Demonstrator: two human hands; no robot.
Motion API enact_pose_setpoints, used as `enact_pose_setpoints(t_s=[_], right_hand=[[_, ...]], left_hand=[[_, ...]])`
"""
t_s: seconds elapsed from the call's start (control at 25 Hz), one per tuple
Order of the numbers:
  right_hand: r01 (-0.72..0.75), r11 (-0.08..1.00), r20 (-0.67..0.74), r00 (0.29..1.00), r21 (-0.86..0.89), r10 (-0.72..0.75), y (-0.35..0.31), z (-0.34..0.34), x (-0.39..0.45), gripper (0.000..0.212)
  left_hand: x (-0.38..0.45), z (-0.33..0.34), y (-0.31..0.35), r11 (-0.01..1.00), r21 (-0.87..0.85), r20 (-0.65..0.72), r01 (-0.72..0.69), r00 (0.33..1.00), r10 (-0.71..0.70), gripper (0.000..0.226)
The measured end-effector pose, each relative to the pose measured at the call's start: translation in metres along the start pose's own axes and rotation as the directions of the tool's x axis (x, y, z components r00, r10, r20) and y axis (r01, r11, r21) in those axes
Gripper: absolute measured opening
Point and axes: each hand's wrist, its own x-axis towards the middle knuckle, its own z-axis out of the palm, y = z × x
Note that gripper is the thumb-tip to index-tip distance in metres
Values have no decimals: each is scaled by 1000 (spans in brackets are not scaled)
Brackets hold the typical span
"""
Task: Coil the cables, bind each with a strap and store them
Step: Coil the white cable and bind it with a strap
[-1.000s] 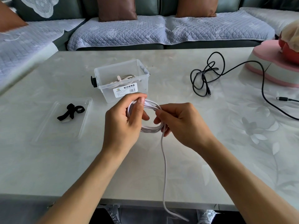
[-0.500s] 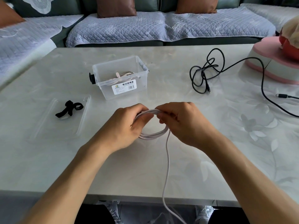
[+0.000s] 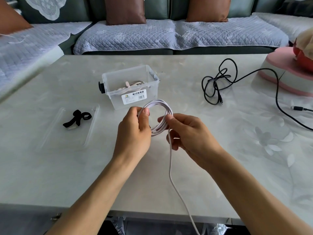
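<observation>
while the left hand (image 3: 133, 131) pinches the white cable (image 3: 160, 116) coil above the table (image 3: 67, 175) and the right hand (image 3: 188, 133) grips its other side, i judge it limp (springy loops), best held where strands cross.

Both hands (image 3: 133, 131) (image 3: 189, 133) raised, fingers curled

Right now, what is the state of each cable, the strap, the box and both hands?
white cable: partly coiled, tail hanging off the table edge
left hand: grips the coil
right hand: pinches the coil
black cable: loose, tangled, unbound
black strap: unused, lying in the clear lid
storage box: open, one bound cable inside
</observation>
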Motion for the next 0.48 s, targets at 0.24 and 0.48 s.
enact_pose_setpoints(t_s=[0.24,0.48], right_hand=[[-55,996,-193,980,-65,41,-4,-2,0,30],[77,839,-204,954,-539,-219,-2,-10,6,27]], left_hand=[[-17,7,3,955,207,140,-213,972,187,23],[-17,9,2,973,192,298,-130,952,68,33]])
